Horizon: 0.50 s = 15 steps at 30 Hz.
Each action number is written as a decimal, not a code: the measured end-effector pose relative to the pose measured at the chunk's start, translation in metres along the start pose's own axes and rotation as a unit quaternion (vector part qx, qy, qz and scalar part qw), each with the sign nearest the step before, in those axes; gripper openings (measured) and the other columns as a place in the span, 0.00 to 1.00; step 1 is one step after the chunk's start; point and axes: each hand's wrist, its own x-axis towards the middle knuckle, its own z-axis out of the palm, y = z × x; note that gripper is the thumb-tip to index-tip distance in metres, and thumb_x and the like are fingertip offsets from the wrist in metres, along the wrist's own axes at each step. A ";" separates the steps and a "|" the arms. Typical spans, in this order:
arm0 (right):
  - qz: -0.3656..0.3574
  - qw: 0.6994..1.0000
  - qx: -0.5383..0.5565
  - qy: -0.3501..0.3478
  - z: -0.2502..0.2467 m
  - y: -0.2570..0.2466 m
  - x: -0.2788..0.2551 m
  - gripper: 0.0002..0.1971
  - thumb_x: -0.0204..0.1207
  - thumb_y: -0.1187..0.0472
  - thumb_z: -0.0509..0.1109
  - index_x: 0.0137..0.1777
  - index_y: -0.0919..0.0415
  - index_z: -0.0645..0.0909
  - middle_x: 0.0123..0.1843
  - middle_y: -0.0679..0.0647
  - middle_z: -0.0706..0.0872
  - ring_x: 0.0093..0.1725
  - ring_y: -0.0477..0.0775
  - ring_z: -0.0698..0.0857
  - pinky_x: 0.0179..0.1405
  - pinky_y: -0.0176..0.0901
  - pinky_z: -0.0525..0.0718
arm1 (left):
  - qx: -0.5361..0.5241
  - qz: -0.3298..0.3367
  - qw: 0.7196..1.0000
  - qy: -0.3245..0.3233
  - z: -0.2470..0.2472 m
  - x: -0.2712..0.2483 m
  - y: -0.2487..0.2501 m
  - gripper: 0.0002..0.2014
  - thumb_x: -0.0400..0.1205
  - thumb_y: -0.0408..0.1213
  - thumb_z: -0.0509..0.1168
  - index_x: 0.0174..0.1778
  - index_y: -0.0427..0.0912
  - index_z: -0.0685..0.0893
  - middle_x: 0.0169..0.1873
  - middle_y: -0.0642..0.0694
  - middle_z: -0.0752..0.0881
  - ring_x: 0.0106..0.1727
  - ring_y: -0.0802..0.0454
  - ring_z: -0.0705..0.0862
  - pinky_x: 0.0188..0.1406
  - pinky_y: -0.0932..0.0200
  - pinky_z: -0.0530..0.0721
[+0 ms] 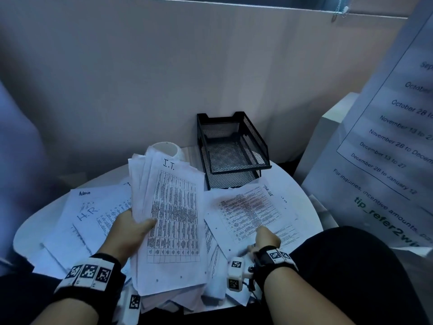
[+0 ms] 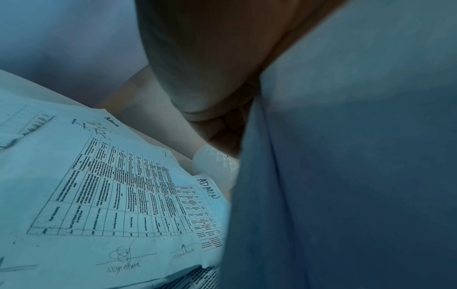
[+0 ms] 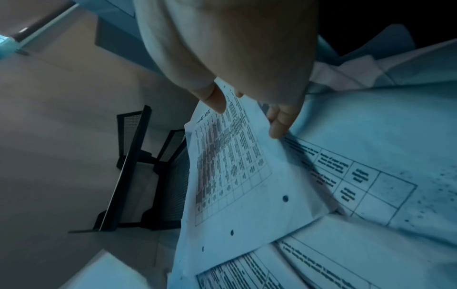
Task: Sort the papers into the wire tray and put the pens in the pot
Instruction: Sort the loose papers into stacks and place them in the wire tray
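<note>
Hands on the papers, tray standing bare

Left hand (image 1: pixel 131 227) grips a fanned stack of papers (image 1: pixel 173 221), top sheet marked "I.T.", thumb over the front, lifted off the bench (image 1: pixel 25 233). Loose sheets lie under and left of it, incl. ones marked "Admin" (image 1: pixel 84 193) and "H.R." (image 1: pixel 87 213). White pot (image 1: pixel 167 148) stands behind the stack, mostly hidden; can't tell what's in it. Black wire tray (image 1: pixel 230 148), two tiers, sits at the back centre-right w/ no paper in the top tier. Right hand (image 1: pixel 267 238) pinches the near edge of the "Task List" sheet (image 1: pixel 250 209), thumb on top, fingers (image 3: pixel 280 121) curled under. Notice w/ printed dates (image 1: pixel 389 141) hangs at far right.
</note>
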 end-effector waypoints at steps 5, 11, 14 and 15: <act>0.074 0.994 0.071 0.029 0.003 -0.002 -0.001 0.21 0.75 0.66 0.77 0.67 0.70 0.79 0.41 0.61 0.84 0.30 0.58 0.79 0.27 0.45 0.79 | -0.011 -0.013 1.000 -0.013 -0.002 0.002 -0.004 0.03 0.82 0.31 0.75 0.48 0.38 0.88 0.43 0.36 0.92 0.45 0.36 0.92 0.50 0.43 0.90; 0.087 0.990 0.080 -0.073 0.010 -0.003 -0.005 0.06 0.81 0.66 0.73 0.45 0.68 0.82 0.40 0.62 0.85 0.33 0.59 0.81 0.27 0.47 0.82 | 0.006 -0.021 0.999 -0.030 0.001 0.000 -0.004 0.04 0.83 0.31 0.75 0.49 0.37 0.87 0.43 0.35 0.91 0.44 0.37 0.90 0.39 0.52 0.85; 0.031 0.995 0.066 -0.070 0.014 -0.015 -0.018 0.00 0.77 0.69 0.66 0.46 0.66 0.77 0.38 0.62 0.77 0.34 0.59 0.78 0.29 0.48 0.78 | 0.031 -0.026 0.999 -0.034 0.001 0.000 -0.005 0.03 0.83 0.31 0.74 0.49 0.38 0.87 0.43 0.35 0.91 0.45 0.36 0.90 0.42 0.50 0.87; -0.005 0.995 0.067 -0.070 0.015 -0.021 -0.027 0.02 0.76 0.69 0.64 0.47 0.65 0.77 0.39 0.62 0.77 0.35 0.58 0.78 0.30 0.48 0.78 | 0.035 -0.030 0.998 -0.032 0.001 0.001 -0.006 0.03 0.83 0.31 0.74 0.49 0.37 0.86 0.43 0.35 0.91 0.45 0.35 0.90 0.42 0.50 0.87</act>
